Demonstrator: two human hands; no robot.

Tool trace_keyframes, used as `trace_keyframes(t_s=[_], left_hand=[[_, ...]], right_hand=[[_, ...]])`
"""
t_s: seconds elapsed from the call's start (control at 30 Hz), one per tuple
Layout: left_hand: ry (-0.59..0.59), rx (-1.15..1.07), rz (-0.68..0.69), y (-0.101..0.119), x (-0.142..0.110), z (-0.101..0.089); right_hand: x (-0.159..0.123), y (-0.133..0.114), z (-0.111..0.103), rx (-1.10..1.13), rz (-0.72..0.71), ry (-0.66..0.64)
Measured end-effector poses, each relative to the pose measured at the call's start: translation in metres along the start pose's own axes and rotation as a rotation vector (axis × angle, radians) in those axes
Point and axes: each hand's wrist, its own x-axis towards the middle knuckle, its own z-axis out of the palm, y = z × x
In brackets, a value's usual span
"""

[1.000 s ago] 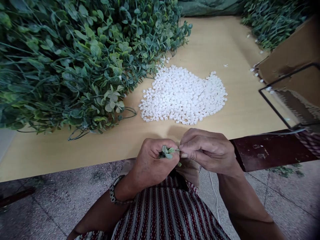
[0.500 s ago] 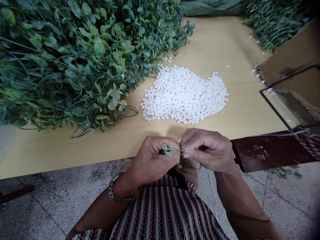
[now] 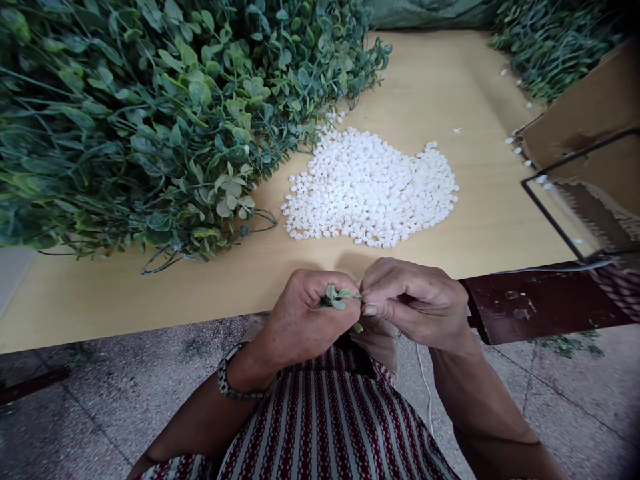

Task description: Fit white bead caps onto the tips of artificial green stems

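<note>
Near the table's front edge, my left hand [image 3: 311, 313] is closed around a small green leafy sprig [image 3: 336, 297], whose leaves poke out above the fist and a little below it. My right hand [image 3: 415, 301] touches it from the right, thumb and forefinger pinched at the thin green tip that sticks out of the left fist. Whether a small white piece sits in that pinch is hidden by the fingers. Just beyond both hands lies a heap of small white plastic pieces [image 3: 370, 190].
A large pile of artificial green foliage [image 3: 165, 127] covers the left of the wooden table [image 3: 425, 80]. More foliage [image 3: 545, 47] lies at the far right. A torn cardboard box [image 3: 590, 113] and a black metal frame [image 3: 555, 217] stand at the right edge, with stray white pieces nearby.
Both hands stay together in nearly the same pose on the sprig. The view has shifted very slightly; nothing else has visibly moved.
</note>
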Motion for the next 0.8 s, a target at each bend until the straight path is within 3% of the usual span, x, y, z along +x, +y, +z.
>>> trace_keyframes(t_s=[0.43,0.5,0.67,0.8], left_hand=[[-0.006,-0.007,-0.031,0.001,0.000,-0.002],[0.026,-0.069,-0.051,0.001,-0.001,-0.003],[0.225,-0.380,-0.108,0.001,-0.003,-0.002],[0.244,-0.489,-0.070,-0.004,-0.003,0.000]], right_hand=[[0.006,-0.001,-0.002,-0.049,-0.028,-0.070],[0.006,-0.002,-0.003,-0.095,-0.034,-0.036],[-0.001,-0.005,-0.001,-0.199,-0.046,0.206],[-0.005,-0.007,0.010,-0.210,-0.058,0.114]])
